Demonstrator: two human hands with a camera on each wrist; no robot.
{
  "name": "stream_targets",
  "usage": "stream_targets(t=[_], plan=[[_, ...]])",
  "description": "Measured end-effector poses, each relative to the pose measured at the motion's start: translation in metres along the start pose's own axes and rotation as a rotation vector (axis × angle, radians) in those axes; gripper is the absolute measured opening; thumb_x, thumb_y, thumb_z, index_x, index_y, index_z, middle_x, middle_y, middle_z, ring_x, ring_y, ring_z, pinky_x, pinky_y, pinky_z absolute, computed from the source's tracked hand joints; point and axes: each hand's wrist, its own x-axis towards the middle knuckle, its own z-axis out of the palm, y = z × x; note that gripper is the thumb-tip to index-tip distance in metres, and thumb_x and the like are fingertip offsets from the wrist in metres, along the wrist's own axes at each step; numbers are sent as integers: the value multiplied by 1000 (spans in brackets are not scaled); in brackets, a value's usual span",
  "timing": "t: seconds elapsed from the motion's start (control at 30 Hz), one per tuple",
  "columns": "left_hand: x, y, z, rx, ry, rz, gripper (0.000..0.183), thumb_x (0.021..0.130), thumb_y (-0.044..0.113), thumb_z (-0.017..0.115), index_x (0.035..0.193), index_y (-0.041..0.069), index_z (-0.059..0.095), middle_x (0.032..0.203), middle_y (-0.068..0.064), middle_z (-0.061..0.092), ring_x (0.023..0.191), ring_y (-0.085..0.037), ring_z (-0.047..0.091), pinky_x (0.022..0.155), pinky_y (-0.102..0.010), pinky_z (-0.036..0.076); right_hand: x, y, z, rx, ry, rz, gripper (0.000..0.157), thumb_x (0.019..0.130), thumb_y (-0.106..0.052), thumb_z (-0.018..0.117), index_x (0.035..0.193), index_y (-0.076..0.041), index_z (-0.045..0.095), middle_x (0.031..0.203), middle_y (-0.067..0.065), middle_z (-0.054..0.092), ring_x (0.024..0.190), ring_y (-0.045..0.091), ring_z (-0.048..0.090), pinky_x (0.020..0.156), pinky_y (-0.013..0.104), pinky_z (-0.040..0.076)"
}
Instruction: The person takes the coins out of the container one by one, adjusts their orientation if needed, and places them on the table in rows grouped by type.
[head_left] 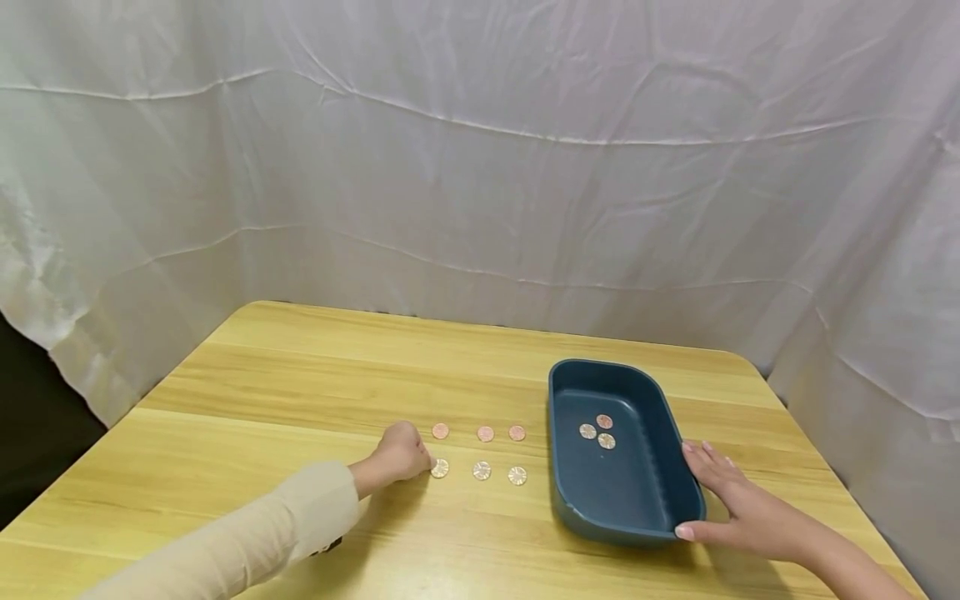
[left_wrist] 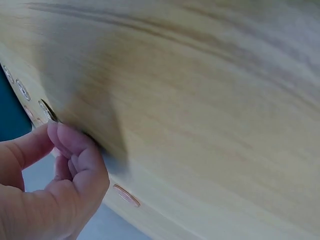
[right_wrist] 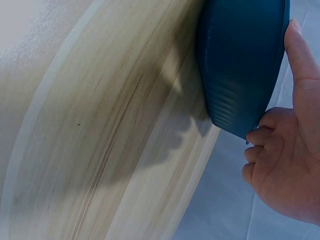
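Note:
My left hand [head_left: 397, 454] pinches the edge of a pale gold coin [head_left: 440, 468] between thumb and fingertips, just at the tabletop. In the left wrist view this coin [left_wrist: 46, 109] looks slightly tilted, with a dark edge beneath. To its right lie two similar pale coins, one in the middle [head_left: 482, 471] and one farther right [head_left: 517, 476]. My right hand [head_left: 731, 504] rests with spread fingers against the near right corner of a dark blue tray [head_left: 626, 483]. Its thumb [right_wrist: 301, 55] touches the tray's rim.
Behind the pale coins runs a row of copper coins: left [head_left: 440, 431], middle [head_left: 486, 434] and right [head_left: 517, 433]. Inside the tray sit one copper coin [head_left: 604, 422] and two pale ones [head_left: 606, 441]. A wooden table [head_left: 300, 400] carries everything; a whitish curtain [head_left: 480, 200] hangs behind it.

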Motion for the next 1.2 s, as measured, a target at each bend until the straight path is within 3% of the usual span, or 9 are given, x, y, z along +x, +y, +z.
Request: stream_targets(t=[0.1,0.17,0.4,0.6,0.73,0.83,0.9,1.07,1.2], plan=[[0,1,0,43,6,-1,52,75,3,68,37,14,34,38,0,47,39,-6,32,47,-18,36,0,0,0,31,-3,10,90,77,-31,69,143,0,15,146,30,13,133,50,0,104,56,-9],[0,2,0,68,5,-3,53,75,4,69,37,14,34,37,4,40,40,-6,31,49,-18,35,0,0,0,40,-3,12,90,77,-31,69,143,-1,15,146,29,13,136,43,-5,98,67,-1],[2,2,-2,94,14,38,56,77,2,66,37,16,29,35,8,25,38,-5,23,43,-15,30,1,0,-1,36,-9,16,91,76,-31,69,143,0,16,146,30,14,132,52,2,97,67,2],[4,11,-5,21,56,200,45,82,1,59,47,13,35,43,6,29,40,-5,26,39,-13,23,1,-2,-3,53,-23,23,91,76,-30,70,143,1,15,145,31,13,132,52,-1,90,73,9],[5,24,0,-44,38,341,21,85,1,57,65,1,53,55,0,44,48,-7,37,43,-13,30,0,-1,-2,28,-10,5,91,77,-31,69,143,-1,14,146,30,13,136,13,-17,104,60,-4],[8,36,8,-92,14,423,11,85,2,57,76,-3,58,62,-6,53,52,-8,40,45,-14,33,-1,1,-1,-20,2,-9,91,78,-32,68,143,-1,14,146,29,15,124,-15,-17,105,20,-17],[9,45,13,-123,0,463,10,86,3,57,78,-3,59,65,-8,56,54,-8,42,46,-14,34,-1,0,-1,-22,5,-7,91,77,-33,68,143,-1,14,146,28,15,131,-4,-19,102,16,-19],[14,68,29,-177,-16,517,10,86,7,59,78,2,61,64,-3,54,54,-6,42,48,-15,36,-1,-2,-3,46,-11,14,91,77,-31,69,143,0,15,146,29,13,132,51,0,97,67,2],[15,83,38,-199,-12,557,10,85,7,60,76,4,61,64,-1,54,55,-5,43,50,-15,38,0,-4,-3,45,-15,18,92,76,-32,70,143,0,16,146,29,14,131,53,2,100,66,3]])
